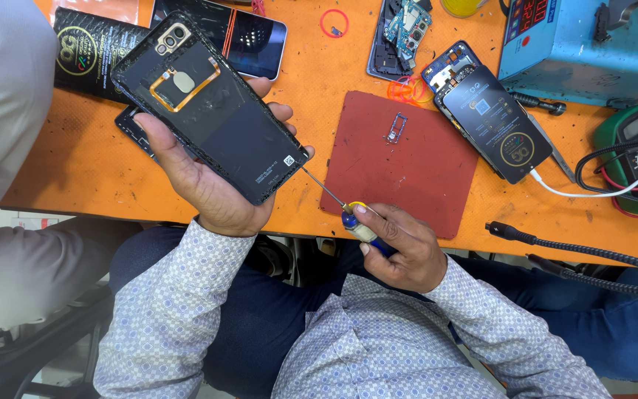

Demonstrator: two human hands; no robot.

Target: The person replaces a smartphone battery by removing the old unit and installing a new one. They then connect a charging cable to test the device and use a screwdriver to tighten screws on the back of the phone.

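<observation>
My left hand (212, 185) grips a black phone (208, 103) with its back cover off, tilted above the orange table edge; a gold coil and camera block show near its top. My right hand (400, 247) holds a small screwdriver (352, 218) with a blue and yellow handle. Its thin shaft points up-left and the tip touches the phone's lower right corner. A red work mat (422, 162) lies on the orange table (83, 162) with a small metal tray frame (395, 127) on it.
Another phone (256, 41) lies at the top, an opened phone body (400, 33) beside it, and a dark phone (500, 122) with a white cable to the right. A blue box device (592, 44), a green multimeter (633, 155), braided cables (577, 255), and another person's grey sleeve (1, 111) surround me.
</observation>
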